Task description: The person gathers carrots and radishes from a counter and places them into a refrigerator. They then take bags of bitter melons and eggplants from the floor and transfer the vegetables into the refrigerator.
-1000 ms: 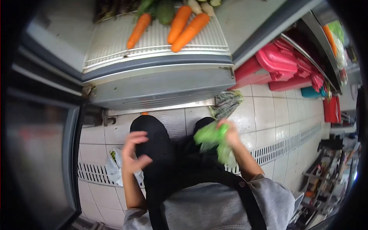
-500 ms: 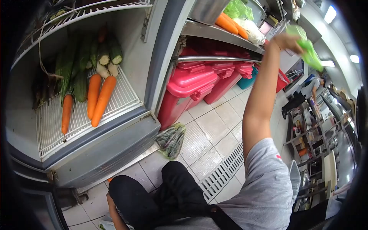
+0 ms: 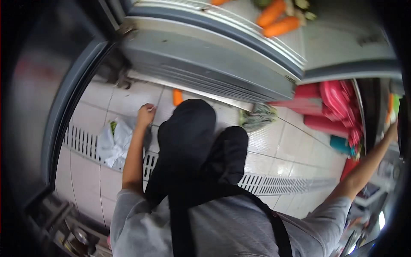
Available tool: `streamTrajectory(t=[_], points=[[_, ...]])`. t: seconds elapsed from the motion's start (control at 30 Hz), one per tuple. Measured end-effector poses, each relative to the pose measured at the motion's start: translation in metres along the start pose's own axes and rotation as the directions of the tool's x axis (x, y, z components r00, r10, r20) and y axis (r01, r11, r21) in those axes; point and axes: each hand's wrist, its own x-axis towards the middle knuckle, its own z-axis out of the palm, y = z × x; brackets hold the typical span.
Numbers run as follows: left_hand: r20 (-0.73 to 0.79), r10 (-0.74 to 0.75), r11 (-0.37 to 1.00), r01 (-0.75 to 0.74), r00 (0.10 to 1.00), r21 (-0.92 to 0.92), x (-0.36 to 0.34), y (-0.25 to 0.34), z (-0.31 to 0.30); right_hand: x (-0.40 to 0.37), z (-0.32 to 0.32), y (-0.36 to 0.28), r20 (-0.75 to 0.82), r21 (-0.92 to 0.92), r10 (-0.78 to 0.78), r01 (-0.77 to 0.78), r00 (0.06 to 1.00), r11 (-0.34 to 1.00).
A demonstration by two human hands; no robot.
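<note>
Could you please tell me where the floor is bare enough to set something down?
Bare tiles lie between the bagged greens, red bins and floor drain. It is crowded around the left hand: white bag, orange piece, knee.

Pink bins, slotted floor grate

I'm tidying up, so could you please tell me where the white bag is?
In the head view, the white bag is at left, over the floor drain, beside the left forearm.

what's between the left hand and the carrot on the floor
Only bare tile shows between the left hand and the carrot, in the head view.
</note>
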Motion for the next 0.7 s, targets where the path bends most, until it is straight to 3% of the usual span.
streamTrajectory(t=[0.03, 0.07, 0.13, 0.23, 0.27, 0.3, 0.33, 0.37, 0.4, 0.43, 0.47, 0.5, 0.53, 0.57, 0.6, 0.63, 0.67, 0.7], points=[[-0.018, -0.038, 0.997, 0.039, 0.999, 0.069, 0.004, -0.003, 0.004, -0.022, -0.015, -0.016, 0.021, -0.163, 0.293, -0.286, 0.956, 0.944], [-0.028, -0.065, 0.989, 0.068, 0.998, 0.134, 0.008, -0.005, 0.012, -0.054, -0.033, -0.037, -0.042, 0.330, 0.208, -0.183, 0.977, 0.926], [-0.050, -0.089, 0.979, 0.096, 0.995, 0.180, 0.016, 0.011, 0.033, -0.112, -0.058, -0.076, -0.323, 0.477, 0.284, -0.104, 0.903, 0.873], [0.002, -0.100, 0.921, 0.092, 0.995, 0.379, 0.036, 0.042, 0.074, -0.205, -0.099, -0.158, -0.182, 0.529, 0.320, -0.182, 0.930, 0.829], [0.024, -0.122, 0.891, 0.099, 0.992, 0.443, 0.052, 0.026, 0.107, -0.234, -0.112, -0.187, -0.138, 0.539, 0.317, -0.197, 0.938, 0.819], [0.143, -0.093, 0.892, 0.019, 0.985, 0.452, 0.060, 0.037, 0.120, -0.261, -0.106, -0.195, -0.208, 0.530, 0.187, -0.050, 0.960, 0.847], [0.045, -0.048, 0.942, 0.031, 0.998, 0.333, 0.057, 0.036, 0.136, -0.284, -0.111, -0.225, -0.015, 0.730, 0.302, -0.196, 0.953, 0.655], [0.262, -0.046, 0.855, -0.097, 0.964, 0.510, 0.065, 0.058, 0.131, -0.306, -0.109, -0.239, 0.065, 0.755, 0.300, -0.244, 0.952, 0.609], [0.175, -0.069, 0.923, -0.004, 0.982, 0.385, 0.078, 0.019, 0.151, -0.306, -0.139, -0.276, 0.203, 0.745, 0.316, -0.355, 0.927, 0.564], [0.268, -0.202, 0.913, 0.082, 0.942, 0.400, 0.084, 0.028, 0.144, -0.302, -0.158, -0.297, 0.283, 0.747, 0.322, -0.418, 0.903, 0.516], [0.095, -0.134, 0.866, 0.070, 0.986, 0.496, 0.085, 0.020, 0.150, -0.300, -0.158, -0.299, 0.265, 0.747, 0.302, -0.393, 0.916, 0.536], [0.029, -0.018, 0.916, 0.004, 0.999, 0.401, 0.087, 0.009, 0.146, -0.286, -0.171, -0.304, 0.241, 0.739, 0.281, -0.363, 0.929, 0.568], [0.114, -0.214, 0.937, 0.171, 0.970, 0.304, 0.070, 0.056, 0.111, -0.270, -0.178, -0.300, 0.157, 0.739, 0.261, -0.288, 0.953, 0.608], [0.212, -0.196, 0.973, 0.163, 0.957, 0.164, 0.069, 0.042, 0.098, -0.253, -0.184, -0.296, 0.076, 0.748, 0.268, -0.233, 0.961, 0.622], [0.401, -0.353, 0.917, 0.399, 0.845, -0.033, 0.074, 0.026, 0.085, -0.233, -0.179, -0.285, 0.007, 0.752, 0.270, -0.183, 0.963, 0.633], [0.656, -0.280, 0.858, 0.490, 0.701, -0.157, 0.084, -0.022, 0.072, -0.211, -0.180, -0.270, -0.103, 0.702, 0.270, -0.123, 0.957, 0.702], [0.674, -0.257, 0.831, 0.515, 0.692, -0.212, 0.074, -0.027, 0.049, -0.187, -0.179, -0.256, -0.206, 0.642, 0.259, -0.069, 0.944, 0.763], [0.638, -0.297, 0.885, 0.455, 0.711, -0.095, 0.052, -0.005, 0.008, -0.162, -0.177, -0.244, -0.221, 0.641, 0.294, -0.089, 0.930, 0.762]])
